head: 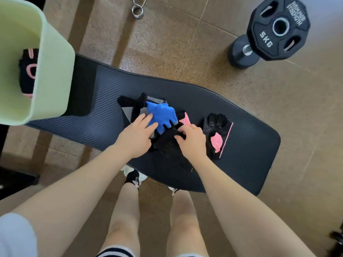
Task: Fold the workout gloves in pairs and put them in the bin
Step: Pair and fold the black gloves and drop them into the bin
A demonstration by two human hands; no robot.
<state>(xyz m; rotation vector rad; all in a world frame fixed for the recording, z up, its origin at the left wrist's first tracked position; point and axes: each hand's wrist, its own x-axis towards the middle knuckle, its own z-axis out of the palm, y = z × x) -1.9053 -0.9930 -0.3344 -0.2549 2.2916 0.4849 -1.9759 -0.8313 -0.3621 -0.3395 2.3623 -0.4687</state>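
On the black mat (241, 164) lies a heap of workout gloves. A blue glove (163, 113) rests on a black and grey glove (130, 104). My left hand (137, 138) presses flat on the heap beside the blue glove. My right hand (193, 140) pinches the edge of a black glove (168, 147) in front of me. A black and pink glove (217, 136) lies apart to the right, and a pink piece (185, 118) shows behind my right hand. The pale green bin (53, 75) stands at the left with a folded black and pink pair (28, 71) inside.
A 5 kg weight plate (280, 26) leans on a dumbbell (241, 52) at the far right on the brown floor. A metal spring collar (138, 10) lies at the top. My legs and shoes (132, 177) stand at the mat's near edge.
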